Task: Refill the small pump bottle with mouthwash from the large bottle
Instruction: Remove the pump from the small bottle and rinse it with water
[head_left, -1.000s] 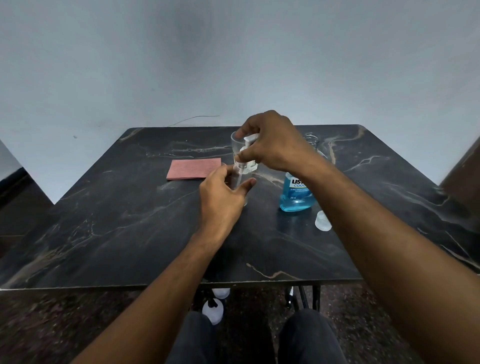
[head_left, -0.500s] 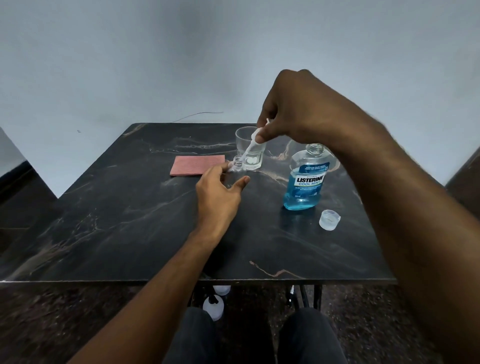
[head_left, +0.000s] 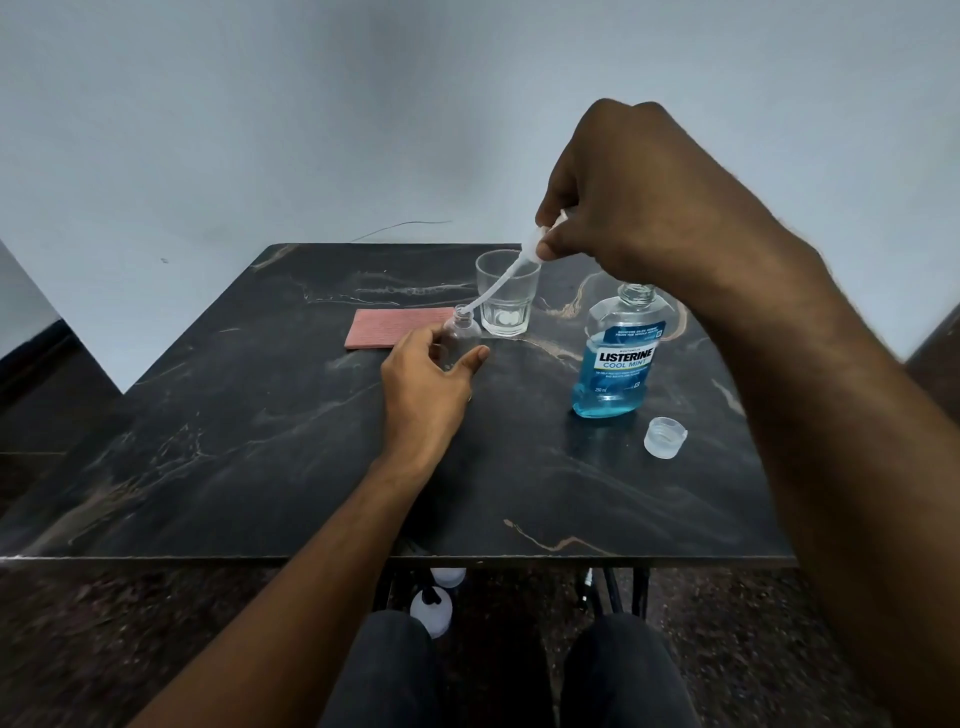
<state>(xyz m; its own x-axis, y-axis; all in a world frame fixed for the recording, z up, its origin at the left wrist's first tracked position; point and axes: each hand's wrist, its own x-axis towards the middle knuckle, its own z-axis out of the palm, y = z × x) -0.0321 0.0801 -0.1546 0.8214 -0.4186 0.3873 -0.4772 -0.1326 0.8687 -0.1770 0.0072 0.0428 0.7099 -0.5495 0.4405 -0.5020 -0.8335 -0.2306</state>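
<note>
My left hand (head_left: 423, 382) grips the small clear bottle (head_left: 461, 336), which stands upright on the dark marble table (head_left: 270, 447). Raised above the table, my right hand (head_left: 618, 202) pinches the white pump head (head_left: 543, 238). Its thin dip tube (head_left: 498, 286) slants down to the left, and the tube's tip is at the small bottle's open mouth. The large Listerine bottle (head_left: 615, 358), holding blue mouthwash, stands uncapped to the right. Its clear cap (head_left: 665, 437) lies on the table in front of it.
An empty drinking glass (head_left: 506, 293) stands just behind the small bottle. A pink cloth (head_left: 395, 327) lies flat to the left of it. White bottles (head_left: 434, 613) sit on the floor under the table, near my knees.
My right hand has lifted the pump head up and away from the small bottle, drawing the dip tube almost fully out. My left hand has stayed on the bottle.
</note>
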